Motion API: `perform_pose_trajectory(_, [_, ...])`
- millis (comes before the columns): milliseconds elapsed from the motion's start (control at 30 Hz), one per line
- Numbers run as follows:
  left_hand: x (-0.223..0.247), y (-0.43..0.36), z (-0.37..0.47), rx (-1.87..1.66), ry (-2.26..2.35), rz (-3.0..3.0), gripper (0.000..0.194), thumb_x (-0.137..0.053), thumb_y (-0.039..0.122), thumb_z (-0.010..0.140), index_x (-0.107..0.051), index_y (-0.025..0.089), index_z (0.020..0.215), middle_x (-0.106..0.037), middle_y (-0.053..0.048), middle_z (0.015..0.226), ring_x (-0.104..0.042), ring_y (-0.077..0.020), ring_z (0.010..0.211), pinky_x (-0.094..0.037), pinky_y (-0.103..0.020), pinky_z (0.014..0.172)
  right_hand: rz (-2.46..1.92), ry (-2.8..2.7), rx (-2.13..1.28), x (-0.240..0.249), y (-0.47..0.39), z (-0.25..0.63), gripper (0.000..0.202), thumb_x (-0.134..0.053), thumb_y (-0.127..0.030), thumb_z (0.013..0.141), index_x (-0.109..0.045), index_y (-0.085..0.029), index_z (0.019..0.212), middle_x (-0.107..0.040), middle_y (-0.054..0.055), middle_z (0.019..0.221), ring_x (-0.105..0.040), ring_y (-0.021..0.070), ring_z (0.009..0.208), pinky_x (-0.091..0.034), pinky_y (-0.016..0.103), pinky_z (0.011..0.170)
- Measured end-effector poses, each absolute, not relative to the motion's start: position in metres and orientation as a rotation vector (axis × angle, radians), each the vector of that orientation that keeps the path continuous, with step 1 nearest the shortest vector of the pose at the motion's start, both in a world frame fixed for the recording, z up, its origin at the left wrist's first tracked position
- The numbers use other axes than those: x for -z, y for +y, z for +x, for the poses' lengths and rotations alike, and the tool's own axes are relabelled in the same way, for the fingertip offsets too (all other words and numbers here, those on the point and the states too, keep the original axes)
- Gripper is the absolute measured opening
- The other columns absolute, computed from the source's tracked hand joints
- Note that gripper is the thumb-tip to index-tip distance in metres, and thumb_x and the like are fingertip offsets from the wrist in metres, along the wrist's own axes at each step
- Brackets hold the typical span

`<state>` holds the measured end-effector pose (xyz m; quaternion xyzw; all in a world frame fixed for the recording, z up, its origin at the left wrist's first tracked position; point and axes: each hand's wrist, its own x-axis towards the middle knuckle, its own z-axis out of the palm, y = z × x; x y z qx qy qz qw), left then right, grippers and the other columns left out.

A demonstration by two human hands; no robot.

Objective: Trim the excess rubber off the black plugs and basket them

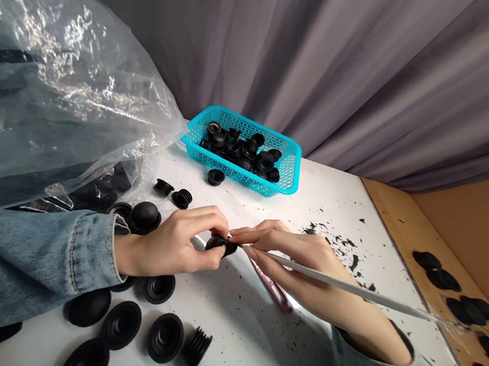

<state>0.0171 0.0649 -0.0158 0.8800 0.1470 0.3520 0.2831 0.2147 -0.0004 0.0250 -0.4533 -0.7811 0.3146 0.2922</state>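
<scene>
My left hand (187, 238) pinches a small black ribbed rubber plug (217, 243) between thumb and fingers, above the white table. From the other side my right hand (280, 251) closes its fingertips on the plug's right edge; the fingers partly hide that contact. A long thin grey strip (348, 286) runs from near the right fingertips across the wrist; I cannot tell whether it is held. Below the right hand is a pink-handled tool (275, 292), partly covered. Several black plugs (165, 337) lie around and below my left forearm, some cup side up.
A turquoise mesh basket (290, 180) with several plugs stands at the back. A large clear plastic bag (71, 94) with dark contents fills the left. Black scraps (344, 244) litter the table on the right. Dark rounded pieces (441, 278) lie on the wooden surface (394, 227).
</scene>
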Motion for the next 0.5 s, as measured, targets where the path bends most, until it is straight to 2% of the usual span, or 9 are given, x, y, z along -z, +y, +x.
perform_pose_trajectory(133, [0.017,0.065,0.017,-0.937,0.394,2.353,0.010,-0.053,0.007,0.075,-0.054,0.014,0.082,-0.059,-0.004,0.074,-0.057,-0.0126,0.069,-0.049,-0.024,0.063,-1.169,-2.119,-0.797,-0.024,-0.001,0.214,0.017,-0.047,-0.014,0.089,-0.063,-0.021,0.085,-0.070,0.005,0.094,-0.064,0.0178,0.085,-0.054,0.033,0.073])
perform_pose_trajectory(333, [0.017,0.065,0.017,-0.897,0.428,2.357,0.009,-0.053,0.006,0.075,-0.054,0.014,0.081,-0.059,-0.003,0.075,-0.057,-0.0125,0.069,-0.048,-0.024,0.064,-1.098,-2.222,-0.616,-0.020,-0.004,0.210,0.017,-0.046,-0.008,0.088,-0.060,-0.015,0.095,-0.066,0.012,0.101,-0.061,0.0187,0.092,-0.053,0.033,0.073])
perform_pose_trajectory(500, [0.017,0.065,0.018,-0.859,0.499,2.356,0.009,-0.053,0.007,0.075,-0.054,0.014,0.080,-0.060,-0.003,0.076,-0.057,-0.0131,0.071,-0.048,-0.024,0.065,-0.972,-2.292,-0.370,-0.012,-0.002,0.206,0.023,-0.040,0.002,0.085,-0.054,-0.015,0.089,-0.068,0.014,0.090,-0.063,0.0181,0.087,-0.049,0.036,0.077])
